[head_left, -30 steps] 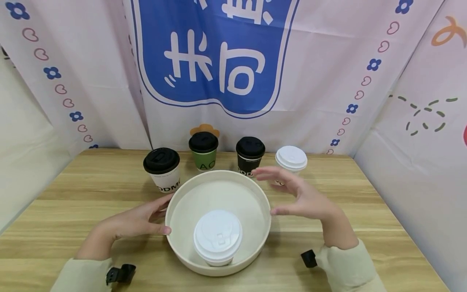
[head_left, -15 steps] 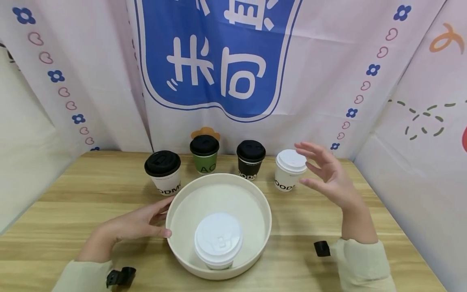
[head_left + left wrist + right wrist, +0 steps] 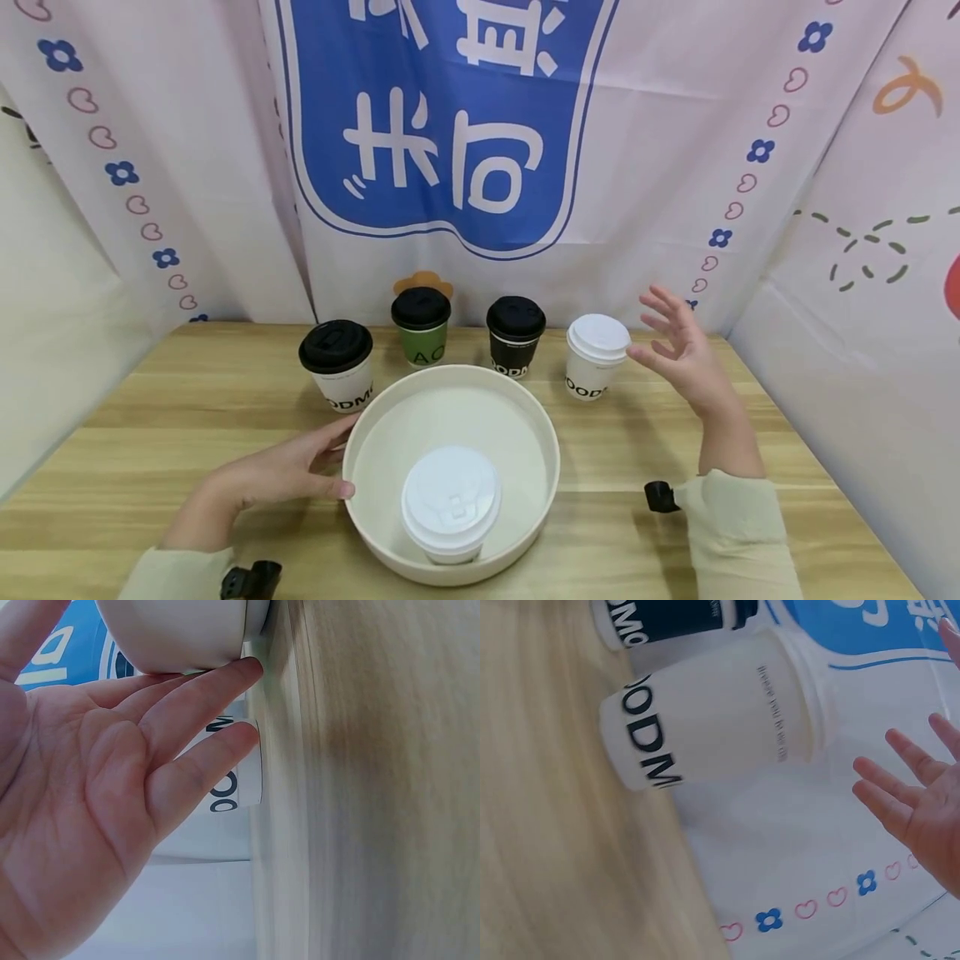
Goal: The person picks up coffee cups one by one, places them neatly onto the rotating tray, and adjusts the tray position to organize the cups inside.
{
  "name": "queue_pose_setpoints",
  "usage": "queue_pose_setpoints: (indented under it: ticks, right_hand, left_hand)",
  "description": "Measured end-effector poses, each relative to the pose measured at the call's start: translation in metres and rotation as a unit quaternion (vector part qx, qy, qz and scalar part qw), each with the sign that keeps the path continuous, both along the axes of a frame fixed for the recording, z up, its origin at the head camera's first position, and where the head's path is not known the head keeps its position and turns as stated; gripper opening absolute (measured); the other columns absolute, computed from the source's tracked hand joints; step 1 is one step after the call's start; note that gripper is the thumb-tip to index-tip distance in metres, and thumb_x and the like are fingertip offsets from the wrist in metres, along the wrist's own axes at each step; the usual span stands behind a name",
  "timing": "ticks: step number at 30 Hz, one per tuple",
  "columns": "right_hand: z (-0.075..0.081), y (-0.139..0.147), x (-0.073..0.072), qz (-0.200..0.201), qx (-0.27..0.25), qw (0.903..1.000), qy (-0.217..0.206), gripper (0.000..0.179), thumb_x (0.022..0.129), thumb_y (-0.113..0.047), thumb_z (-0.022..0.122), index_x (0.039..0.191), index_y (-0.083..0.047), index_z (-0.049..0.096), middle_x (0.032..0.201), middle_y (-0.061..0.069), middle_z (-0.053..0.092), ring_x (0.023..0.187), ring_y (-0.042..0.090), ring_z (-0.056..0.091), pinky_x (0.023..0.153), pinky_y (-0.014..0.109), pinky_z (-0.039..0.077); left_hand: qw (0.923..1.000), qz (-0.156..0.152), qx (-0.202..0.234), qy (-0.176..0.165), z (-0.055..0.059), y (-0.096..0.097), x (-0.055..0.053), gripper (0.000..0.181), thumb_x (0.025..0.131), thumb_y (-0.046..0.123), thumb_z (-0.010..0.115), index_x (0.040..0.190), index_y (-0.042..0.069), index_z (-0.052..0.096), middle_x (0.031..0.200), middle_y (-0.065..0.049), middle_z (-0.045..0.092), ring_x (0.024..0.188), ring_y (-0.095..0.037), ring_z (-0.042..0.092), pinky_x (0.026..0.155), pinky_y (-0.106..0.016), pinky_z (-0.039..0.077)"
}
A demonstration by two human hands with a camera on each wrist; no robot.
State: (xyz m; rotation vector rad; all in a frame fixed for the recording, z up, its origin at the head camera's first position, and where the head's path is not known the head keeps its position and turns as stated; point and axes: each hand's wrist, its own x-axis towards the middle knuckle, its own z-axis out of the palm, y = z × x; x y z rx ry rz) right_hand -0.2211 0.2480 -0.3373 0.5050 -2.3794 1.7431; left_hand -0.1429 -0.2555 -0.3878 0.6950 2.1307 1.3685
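Note:
A round cream tray (image 3: 517, 467) with a raised rim sits on the table, and a white-lidded paper cup (image 3: 450, 500) stands inside it near the front. My left hand (image 3: 288, 471) rests against the tray's left side, thumb at the rim. In the left wrist view its fingers (image 3: 199, 701) lie fairly straight along the outer wall. My right hand (image 3: 686, 358) is raised just right of a white cup with a white lid (image 3: 592, 358), fingers spread, holding nothing. The right wrist view shows a gap between that white cup (image 3: 705, 712) and the hand (image 3: 922, 795).
Behind the tray stand a white cup with a black lid (image 3: 341, 367), a green cup with a black lid (image 3: 422, 329) and a black cup with a black lid (image 3: 514, 337). A printed cloth (image 3: 637, 192) hangs behind the wooden table (image 3: 622, 542).
My right hand has moved from the tray's right side, rightward and away, to beside the white cup. My left hand has stayed at the tray. The view has tilted up slightly.

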Motion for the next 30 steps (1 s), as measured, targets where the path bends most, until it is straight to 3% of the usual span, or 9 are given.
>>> queue_pose_setpoints:
  ticks: [6, 11, 17, 24, 30]
  right_hand:
    - [-0.022, 0.0, -0.015, 0.002, 0.012, 0.9987, -0.049, 0.093, 0.089, -0.009, 0.073, 0.16, -0.024, 0.015, 0.164, 0.018, 0.019, 0.148, 0.045, 0.023, 0.115, 0.072, 0.02]
    - [-0.032, -0.003, -0.02, 0.007, 0.022, 0.9961, -0.085, 0.1, 0.088, -0.012, 0.074, 0.161, -0.024, 0.006, 0.166, 0.018, 0.015, 0.149, 0.047, 0.022, 0.116, 0.07, 0.019]
    - [-0.035, -0.007, -0.023, 0.018, 0.032, 0.9952, -0.091, 0.106, 0.085, -0.009, 0.076, 0.161, -0.021, 0.003, 0.165, 0.02, 0.013, 0.149, 0.048, 0.019, 0.117, 0.07, 0.016]
    - [-0.039, -0.015, -0.029, 0.003, 0.061, 0.9936, -0.095, 0.109, 0.084, -0.014, 0.079, 0.161, -0.016, 0.002, 0.164, 0.023, 0.015, 0.148, 0.049, 0.02, 0.118, 0.067, 0.019]
    - [-0.045, -0.02, -0.034, -0.003, 0.047, 0.9943, -0.096, 0.109, 0.082, -0.01, 0.079, 0.16, -0.01, 0.003, 0.161, 0.026, 0.021, 0.15, 0.043, 0.019, 0.123, 0.061, 0.01]
  left_hand:
    - [1.0, 0.0, -0.001, 0.0, -0.001, -0.002, 0.0, 0.092, 0.094, 0.015, 0.068, 0.158, -0.001, 0.004, 0.161, -0.035, 0.008, 0.141, -0.058, 0.028, 0.101, -0.009, 0.038]
    - [1.0, -0.004, 0.001, -0.003, -0.002, -0.001, 0.001, 0.093, 0.094, 0.014, 0.068, 0.158, -0.001, 0.004, 0.161, -0.036, 0.008, 0.14, -0.058, 0.029, 0.1, -0.009, 0.039]
    - [0.9999, 0.001, -0.008, -0.009, -0.001, 0.001, 0.0, 0.093, 0.094, 0.016, 0.069, 0.159, 0.001, 0.005, 0.161, -0.034, 0.008, 0.141, -0.057, 0.028, 0.1, -0.008, 0.039]
    - [0.9999, 0.005, -0.012, -0.007, 0.0, 0.0, 0.0, 0.094, 0.093, 0.017, 0.069, 0.159, 0.001, 0.003, 0.162, -0.034, 0.006, 0.142, -0.057, 0.025, 0.1, -0.007, 0.037]
    - [0.9999, 0.007, -0.01, 0.004, 0.0, 0.0, 0.001, 0.094, 0.093, 0.016, 0.069, 0.158, -0.001, 0.004, 0.161, -0.035, 0.008, 0.141, -0.058, 0.027, 0.101, -0.008, 0.038]
